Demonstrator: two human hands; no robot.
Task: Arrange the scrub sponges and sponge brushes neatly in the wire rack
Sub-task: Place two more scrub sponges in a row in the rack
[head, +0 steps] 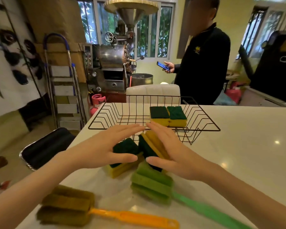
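We see the black wire rack (109, 113) at the surface's far edge, two green-topped yellow scrub sponges (168, 116) flat inside at its right. More sponges (122, 154) are piled mid-surface. Green sponge brush (153, 184) and orange-handled brush (69, 205) lie at near edge.

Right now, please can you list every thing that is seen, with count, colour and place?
wire rack: one, black, far on the white table
scrub sponges in rack: two, green on yellow, side by side, right part
scrub sponges on table: at least two, green on yellow, between the hands
green sponge brush: one, near the right wrist
orange sponge brush: one, olive head, near left
stepladder: one, silver and blue, left
metal machine: one, by the window
standing person: one, dark top, holds a phone
left hand: open, over the sponges
right hand: open, beside them
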